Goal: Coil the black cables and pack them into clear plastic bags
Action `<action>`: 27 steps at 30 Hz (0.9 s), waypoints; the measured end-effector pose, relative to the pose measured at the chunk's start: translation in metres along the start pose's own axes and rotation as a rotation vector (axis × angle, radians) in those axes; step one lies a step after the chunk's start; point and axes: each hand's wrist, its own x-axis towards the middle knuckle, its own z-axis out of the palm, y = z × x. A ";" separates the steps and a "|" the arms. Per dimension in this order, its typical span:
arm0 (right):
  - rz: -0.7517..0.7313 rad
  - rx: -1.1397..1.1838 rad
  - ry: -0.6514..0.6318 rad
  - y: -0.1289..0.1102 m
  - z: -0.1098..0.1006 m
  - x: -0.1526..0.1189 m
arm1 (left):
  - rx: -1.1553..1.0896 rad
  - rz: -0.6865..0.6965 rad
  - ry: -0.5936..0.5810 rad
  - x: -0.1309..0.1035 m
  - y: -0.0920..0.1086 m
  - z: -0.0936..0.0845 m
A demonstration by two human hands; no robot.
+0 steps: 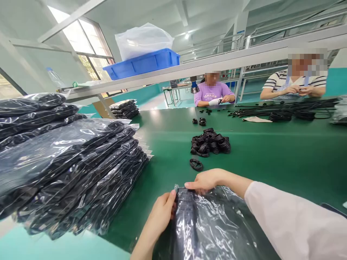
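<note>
green and glossy, the counter (162, 144) is filling the middle of the view. nearest, the left hand (162, 209) is pinching the left edge of a clear plastic bag (225, 224), and the right hand (207, 180) is gripping its far edge; the bag is lying on the counter, dark contents showing at its left side. a pile of filled bags (89, 155) is standing left of the hands. just beyond, one black coil (196, 164) is lying alone before a heap of coils (210, 142). farther off, two co-workers (214, 92) are facing the counter.
</note>
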 end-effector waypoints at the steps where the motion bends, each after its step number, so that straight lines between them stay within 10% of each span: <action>1: -0.008 0.043 -0.055 0.006 0.000 0.007 | -0.020 0.006 -0.007 0.000 0.000 0.000; 15: -0.265 0.575 0.159 0.041 0.032 0.001 | -0.669 -0.063 -0.146 -0.002 0.023 0.023; 27: -0.181 0.359 -0.179 0.030 0.028 -0.003 | -0.503 0.021 -0.013 0.003 0.026 0.022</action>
